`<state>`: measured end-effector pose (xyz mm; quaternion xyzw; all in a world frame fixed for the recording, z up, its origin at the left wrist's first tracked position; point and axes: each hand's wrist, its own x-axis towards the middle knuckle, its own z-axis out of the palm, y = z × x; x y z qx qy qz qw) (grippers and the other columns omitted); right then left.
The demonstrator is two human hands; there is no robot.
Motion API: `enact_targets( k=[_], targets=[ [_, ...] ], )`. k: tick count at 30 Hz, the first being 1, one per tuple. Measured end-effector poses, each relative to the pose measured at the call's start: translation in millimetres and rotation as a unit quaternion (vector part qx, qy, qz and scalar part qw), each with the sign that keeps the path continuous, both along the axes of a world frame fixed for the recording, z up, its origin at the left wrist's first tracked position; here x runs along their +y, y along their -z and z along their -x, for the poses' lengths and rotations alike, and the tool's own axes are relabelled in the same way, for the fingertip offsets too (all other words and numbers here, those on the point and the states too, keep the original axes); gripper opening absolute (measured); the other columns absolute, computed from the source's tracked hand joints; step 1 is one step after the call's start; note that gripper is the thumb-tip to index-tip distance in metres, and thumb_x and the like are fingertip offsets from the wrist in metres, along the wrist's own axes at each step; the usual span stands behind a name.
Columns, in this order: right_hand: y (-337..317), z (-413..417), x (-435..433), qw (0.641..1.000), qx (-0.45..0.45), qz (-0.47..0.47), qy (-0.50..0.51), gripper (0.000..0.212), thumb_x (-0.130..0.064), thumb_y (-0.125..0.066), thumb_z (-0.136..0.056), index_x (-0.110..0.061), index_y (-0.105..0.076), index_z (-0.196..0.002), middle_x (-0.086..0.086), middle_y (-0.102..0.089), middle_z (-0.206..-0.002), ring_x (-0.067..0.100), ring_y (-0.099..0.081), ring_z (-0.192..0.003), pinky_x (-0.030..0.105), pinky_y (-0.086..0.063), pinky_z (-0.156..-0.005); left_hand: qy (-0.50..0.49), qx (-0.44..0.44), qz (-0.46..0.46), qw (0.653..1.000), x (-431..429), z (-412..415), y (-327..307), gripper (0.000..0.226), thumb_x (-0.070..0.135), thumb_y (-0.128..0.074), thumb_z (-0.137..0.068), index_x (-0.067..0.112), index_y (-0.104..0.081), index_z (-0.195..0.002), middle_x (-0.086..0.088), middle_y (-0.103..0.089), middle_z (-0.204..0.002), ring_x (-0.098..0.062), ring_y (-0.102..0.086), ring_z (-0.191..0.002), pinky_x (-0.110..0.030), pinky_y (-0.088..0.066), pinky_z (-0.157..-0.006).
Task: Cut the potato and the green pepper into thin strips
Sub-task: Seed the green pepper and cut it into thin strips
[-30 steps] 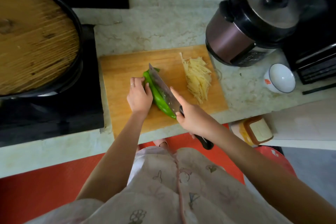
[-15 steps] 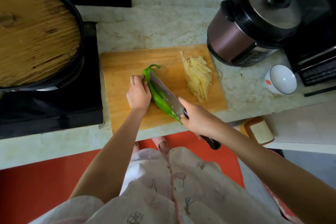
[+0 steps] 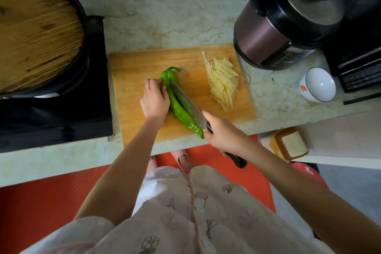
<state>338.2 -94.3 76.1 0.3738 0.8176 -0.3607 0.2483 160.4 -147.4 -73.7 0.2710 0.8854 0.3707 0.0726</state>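
Pale patterned garment (image 3: 185, 212) nearest, orange floor mat (image 3: 41, 202) under it; right hand (image 3: 222, 134) wrapped round the dark handle of a cleaver (image 3: 185, 101), forefinger laid up along the blade's back; blade lies lengthwise on the green pepper (image 3: 179, 111), edge down into it, tip near the stem end; pepper sits diagonally mid-board, pointed tip at the near edge, curled stem far; left hand (image 3: 154, 101) curled against the pepper's left side, fingertips holding it down, ring on one finger; wooden cutting board (image 3: 140, 68) flat on the marble counter (image 3: 175, 22); pile of potato strips (image 3: 223, 82) on the board's right part, apart from the pepper; white bowl (image 3: 318, 84) on the counter right of the board; electric pressure cooker (image 3: 278, 33) far right; black wok with wooden lid (image 3: 37, 33) on the stove (image 3: 51, 119), far left.
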Motion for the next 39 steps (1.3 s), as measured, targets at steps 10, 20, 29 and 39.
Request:
enact_targets(
  k=[10, 20, 29, 39],
  targets=[
    [15, -28, -9, 0.998, 0.059, -0.007, 0.024, 0.055, -0.014, -0.039, -0.097, -0.024, -0.024, -0.149, 0.005, -0.055, -0.068, 0.011, -0.049, -0.037, 0.03, -0.046, -0.036, 0.01, 0.012, 0.002, 1.0, 1, -2, 0, 0.021, 0.014, -0.049, -0.094, 0.002, -0.055, -0.111, -0.014, -0.054, -0.114, -0.033, -0.06, -0.088, -0.033, -0.035, -0.057],
    [34, -37, -20, 0.991, 0.117, -0.028, 0.064, 0.035, -0.007, -0.046, -0.093, -0.01, -0.044, -0.128, 0.012, -0.052, -0.066, 0.006, -0.049, -0.046, 0.027, -0.036, -0.04, 0.013, 0.021, 0.004, 1.0, 1, -3, -1, 0.021, 0.013, -0.048, -0.095, 0.0, -0.055, -0.11, -0.015, -0.054, -0.114, -0.034, -0.059, -0.087, -0.033, -0.032, -0.056],
    [36, -41, -18, 0.989, 0.132, -0.049, 0.053, 0.04, -0.005, -0.046, -0.092, -0.014, -0.044, -0.131, 0.001, -0.05, -0.062, -0.001, -0.052, -0.049, 0.018, -0.039, -0.038, 0.015, 0.029, 0.01, 0.999, 3, -2, -4, 0.022, 0.014, -0.048, -0.095, 0.0, -0.054, -0.11, -0.016, -0.054, -0.115, -0.035, -0.059, -0.087, -0.034, -0.034, -0.056],
    [49, -43, -24, 0.987, 0.138, -0.062, 0.061, 0.032, -0.006, -0.048, -0.09, -0.008, -0.048, -0.122, 0.0, -0.045, -0.058, 0.009, -0.045, -0.048, 0.026, -0.033, -0.048, 0.017, 0.032, 0.009, 0.999, 2, -4, -3, 0.022, 0.013, -0.048, -0.095, -0.002, -0.055, -0.109, -0.017, -0.054, -0.115, -0.035, -0.059, -0.086, -0.034, -0.034, -0.056]
  ],
)
